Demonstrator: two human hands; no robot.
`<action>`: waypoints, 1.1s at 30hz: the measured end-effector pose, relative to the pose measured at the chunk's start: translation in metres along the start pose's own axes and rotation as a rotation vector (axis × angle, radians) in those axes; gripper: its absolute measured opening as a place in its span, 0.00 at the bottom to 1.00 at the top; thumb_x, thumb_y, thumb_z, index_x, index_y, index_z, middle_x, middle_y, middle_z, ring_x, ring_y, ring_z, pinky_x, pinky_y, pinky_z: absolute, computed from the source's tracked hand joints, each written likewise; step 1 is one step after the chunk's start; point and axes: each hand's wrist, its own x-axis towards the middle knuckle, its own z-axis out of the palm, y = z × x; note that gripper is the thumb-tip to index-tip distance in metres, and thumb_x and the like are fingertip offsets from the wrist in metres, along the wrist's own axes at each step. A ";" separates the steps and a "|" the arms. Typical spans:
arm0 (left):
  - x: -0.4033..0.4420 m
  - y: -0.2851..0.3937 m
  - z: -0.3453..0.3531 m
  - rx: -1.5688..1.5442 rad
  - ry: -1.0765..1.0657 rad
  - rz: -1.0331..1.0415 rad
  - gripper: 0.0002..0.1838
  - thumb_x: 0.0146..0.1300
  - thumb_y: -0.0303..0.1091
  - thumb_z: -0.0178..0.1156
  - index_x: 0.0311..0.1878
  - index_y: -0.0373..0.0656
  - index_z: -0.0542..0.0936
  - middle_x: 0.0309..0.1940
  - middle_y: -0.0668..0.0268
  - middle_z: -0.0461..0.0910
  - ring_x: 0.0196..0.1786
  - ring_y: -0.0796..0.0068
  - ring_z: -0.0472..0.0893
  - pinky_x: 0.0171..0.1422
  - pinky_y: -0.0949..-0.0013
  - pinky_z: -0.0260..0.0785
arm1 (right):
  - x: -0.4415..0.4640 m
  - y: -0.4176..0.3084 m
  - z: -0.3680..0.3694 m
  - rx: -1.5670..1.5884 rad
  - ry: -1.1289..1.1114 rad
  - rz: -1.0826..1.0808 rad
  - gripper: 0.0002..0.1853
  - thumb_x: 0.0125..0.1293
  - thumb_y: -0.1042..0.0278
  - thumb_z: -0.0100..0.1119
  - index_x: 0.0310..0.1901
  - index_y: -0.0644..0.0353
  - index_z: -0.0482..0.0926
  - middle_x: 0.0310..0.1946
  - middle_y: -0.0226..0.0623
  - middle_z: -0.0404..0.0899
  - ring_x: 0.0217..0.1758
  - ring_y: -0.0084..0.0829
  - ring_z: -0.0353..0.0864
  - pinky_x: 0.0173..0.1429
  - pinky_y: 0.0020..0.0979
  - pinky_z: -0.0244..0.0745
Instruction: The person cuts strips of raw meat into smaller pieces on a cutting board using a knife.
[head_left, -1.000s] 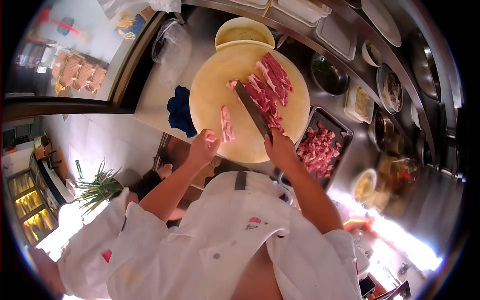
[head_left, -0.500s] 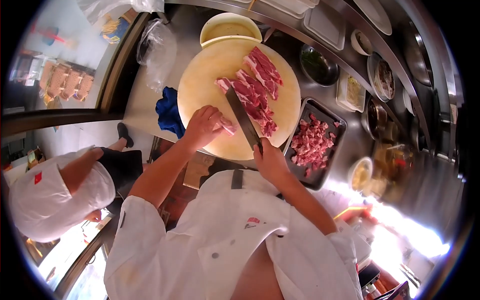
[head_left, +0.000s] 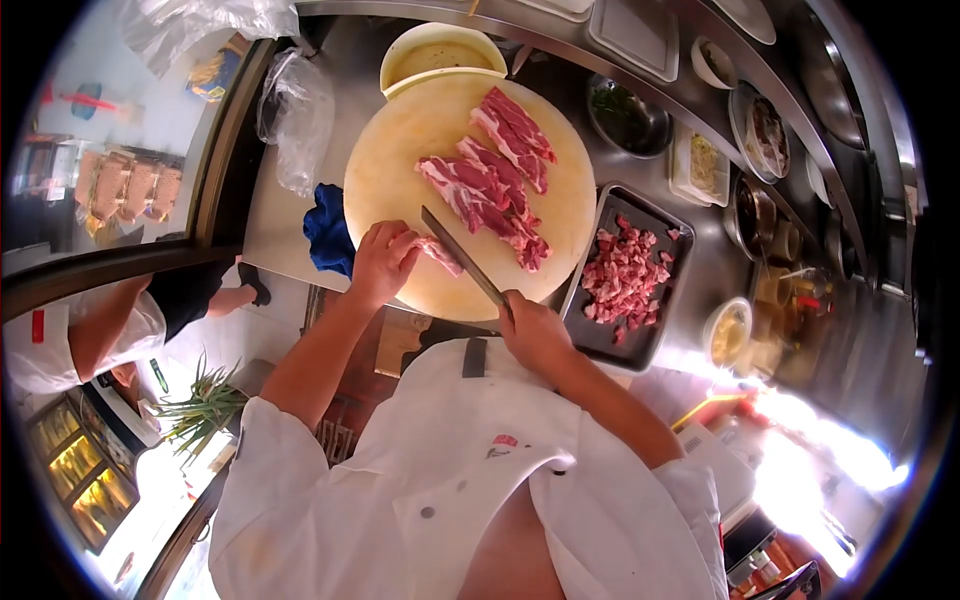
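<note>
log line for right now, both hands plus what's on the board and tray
left hand: holding meat strip | right hand: gripping knife | round board: larger meat pieces | tray: meat chunks

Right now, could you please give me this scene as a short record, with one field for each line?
Surface: round cutting board
Left hand: fingers on one end of a narrow meat strip
Right hand: grips a knife by its handle
Blade: beside the strip; contact unclear
Also on board: larger raw meat pieces
Right of board: dark tray holding diced meat
Left of board: blue cloth
Beyond board: cream-coloured bowl
</note>
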 end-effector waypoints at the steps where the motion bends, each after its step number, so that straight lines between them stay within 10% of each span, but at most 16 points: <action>1: -0.002 0.002 0.002 0.003 0.019 -0.030 0.18 0.59 0.28 0.76 0.52 0.49 0.84 0.50 0.63 0.83 0.54 0.53 0.83 0.57 0.54 0.79 | -0.002 -0.002 -0.001 -0.004 -0.012 0.002 0.12 0.82 0.59 0.51 0.51 0.60 0.75 0.38 0.56 0.87 0.43 0.62 0.87 0.51 0.61 0.81; 33: -0.020 0.006 0.029 0.043 0.123 -0.025 0.14 0.62 0.29 0.73 0.51 0.45 0.87 0.55 0.62 0.83 0.60 0.50 0.80 0.67 0.52 0.76 | 0.065 -0.012 -0.023 -0.150 -0.152 -0.280 0.10 0.79 0.65 0.52 0.51 0.63 0.74 0.34 0.53 0.86 0.37 0.58 0.89 0.44 0.56 0.84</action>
